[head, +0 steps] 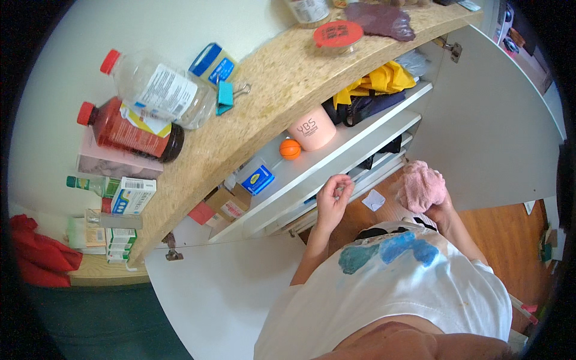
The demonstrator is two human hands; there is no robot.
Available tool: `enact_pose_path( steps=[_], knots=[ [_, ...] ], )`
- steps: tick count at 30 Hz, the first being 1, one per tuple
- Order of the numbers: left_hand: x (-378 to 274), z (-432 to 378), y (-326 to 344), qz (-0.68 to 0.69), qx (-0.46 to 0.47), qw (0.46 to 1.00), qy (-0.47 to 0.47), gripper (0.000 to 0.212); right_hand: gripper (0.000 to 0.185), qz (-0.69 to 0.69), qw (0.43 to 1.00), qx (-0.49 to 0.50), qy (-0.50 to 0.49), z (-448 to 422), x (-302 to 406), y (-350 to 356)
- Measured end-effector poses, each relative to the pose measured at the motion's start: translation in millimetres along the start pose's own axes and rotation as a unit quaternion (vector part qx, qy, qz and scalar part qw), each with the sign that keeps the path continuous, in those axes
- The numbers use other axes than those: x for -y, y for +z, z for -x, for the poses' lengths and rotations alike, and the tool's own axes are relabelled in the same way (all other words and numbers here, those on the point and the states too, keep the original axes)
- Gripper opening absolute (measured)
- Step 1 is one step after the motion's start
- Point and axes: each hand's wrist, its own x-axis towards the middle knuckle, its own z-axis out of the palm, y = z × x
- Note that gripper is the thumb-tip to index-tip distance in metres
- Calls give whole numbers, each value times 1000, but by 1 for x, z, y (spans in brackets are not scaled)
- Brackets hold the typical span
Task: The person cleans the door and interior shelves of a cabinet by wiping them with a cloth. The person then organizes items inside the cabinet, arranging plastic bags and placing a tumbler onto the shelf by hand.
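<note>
A crumpled pink cloth [421, 186] is bunched in my right hand [442, 211], in front of the open cabinet door on the right. The cloth hides most of those fingers. My left hand [334, 198] hovers before the cabinet's lower shelves, its fingers loosely curled and nothing seen in them. On the upper shelf [288, 173] stand a pale pink container [313, 130] bearing writing, a small orange basketball-patterned ball [290, 148] and a blue box [258, 180]. Yellow fabric [378, 83] lies over dark items at that shelf's right end.
Both white cabinet doors, left [225, 279] and right [486, 121], stand open. The countertop [270, 76] overhangs the shelves and carries bottles, boxes, a teal binder clip [225, 97] and a red-lidded cup [338, 35]. White paper [373, 200] lies low by the cabinet, near the wooden floor [495, 238].
</note>
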Motion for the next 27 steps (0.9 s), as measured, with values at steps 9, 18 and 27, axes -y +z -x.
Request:
enact_pose_path(
  steps=[9,18,27],
  knots=[
    [-24,4,20,-59,85,995,-6,19,13,-13,984,-173,46,19,4,-28],
    [-42,-14,31,-87,94,992,-21,22,12,-229,936,-245,105,13,46,9],
    [-66,-172,68,-349,17,911,219,59,15,-249,941,-212,89,30,34,-44]
  ],
)
